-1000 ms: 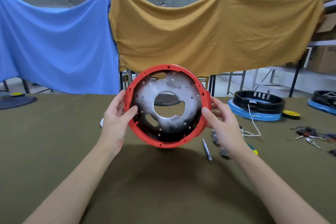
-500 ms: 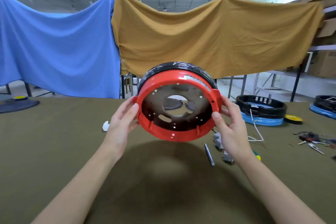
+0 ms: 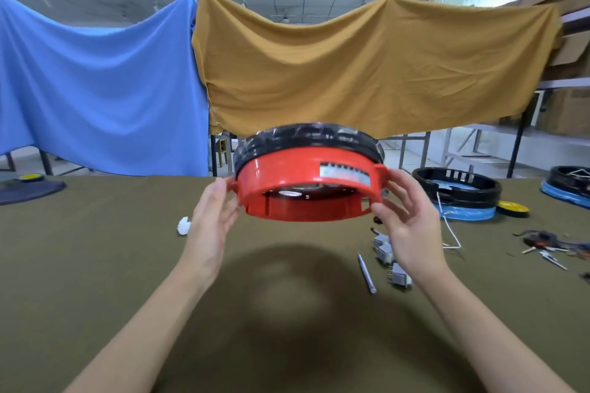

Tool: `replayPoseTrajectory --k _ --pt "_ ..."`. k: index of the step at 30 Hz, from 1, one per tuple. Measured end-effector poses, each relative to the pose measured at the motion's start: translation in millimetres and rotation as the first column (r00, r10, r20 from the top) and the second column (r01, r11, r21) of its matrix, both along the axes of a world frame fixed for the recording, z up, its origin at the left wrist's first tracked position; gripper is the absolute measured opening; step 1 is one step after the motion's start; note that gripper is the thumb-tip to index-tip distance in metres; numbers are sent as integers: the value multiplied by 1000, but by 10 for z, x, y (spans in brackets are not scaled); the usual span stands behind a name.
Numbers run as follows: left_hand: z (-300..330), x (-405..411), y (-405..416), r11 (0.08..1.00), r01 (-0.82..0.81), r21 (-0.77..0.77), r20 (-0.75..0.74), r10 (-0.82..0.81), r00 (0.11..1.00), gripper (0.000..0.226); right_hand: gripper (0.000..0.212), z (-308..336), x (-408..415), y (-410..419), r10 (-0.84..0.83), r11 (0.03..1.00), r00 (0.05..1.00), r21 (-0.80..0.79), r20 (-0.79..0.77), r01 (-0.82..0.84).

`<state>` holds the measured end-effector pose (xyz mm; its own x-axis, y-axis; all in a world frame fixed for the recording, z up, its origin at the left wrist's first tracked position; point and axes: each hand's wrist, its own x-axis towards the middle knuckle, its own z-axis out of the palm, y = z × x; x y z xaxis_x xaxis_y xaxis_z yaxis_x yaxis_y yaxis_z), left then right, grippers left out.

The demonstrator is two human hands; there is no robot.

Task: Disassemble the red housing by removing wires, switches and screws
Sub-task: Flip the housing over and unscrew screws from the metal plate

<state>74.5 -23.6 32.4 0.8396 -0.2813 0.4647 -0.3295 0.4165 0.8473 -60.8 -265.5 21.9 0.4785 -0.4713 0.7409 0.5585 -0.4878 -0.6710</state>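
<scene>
The red housing (image 3: 287, 179), a round ring with a black band on top and a silver label on its side, hangs in the air above the table, its open underside facing me. My left hand (image 3: 212, 220) holds its left tab between thumb and fingers. My right hand (image 3: 412, 220) grips the right tab, thumb on the lower rim. Three grey switches (image 3: 383, 247) lie on the cloth below my right hand, beside a thin metal tool (image 3: 366, 273). A white wire (image 3: 450, 233) trails off to the right.
An olive cloth covers the table (image 3: 95, 265). A black-and-blue housing (image 3: 459, 191), a yellow disc (image 3: 512, 209) and a tangle of dark wires (image 3: 549, 242) lie at the right. A white scrap (image 3: 183, 226) sits left of my left hand. Blue and ochre sheets hang behind.
Both hands have tipped the housing from facing me upright to nearly flat and raised it; its black band now shows on top.
</scene>
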Motion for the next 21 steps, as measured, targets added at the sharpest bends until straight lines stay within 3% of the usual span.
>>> replayPoseTrajectory --k 5,8,10,11,14,17,21 --pt "-34 64 -8 998 58 30 -173 -52 984 79 64 -45 5 9 -84 984 996 -156 -4 83" --pt "-41 68 -10 988 153 -17 -230 -153 961 60 63 -60 19 18 4 987 1000 -163 19 -1" --pt "-81 90 -14 975 211 -65 -268 -220 938 38 61 -69 30 54 125 990 990 -71 60 -121" --pt "-101 101 0 971 229 -71 -270 -239 933 38 52 -66 41 78 187 982 978 6 94 -188" --pt "-142 142 17 975 218 -30 -162 -220 962 76 22 -41 54 102 236 927 957 257 169 -274" --pt "-146 161 14 980 195 -31 -77 -197 977 90 34 -45 49 125 190 909 975 353 117 -219" --pt "-146 172 18 984 174 -38 -61 -176 982 90 55 -74 34 154 111 964 994 242 26 -114"
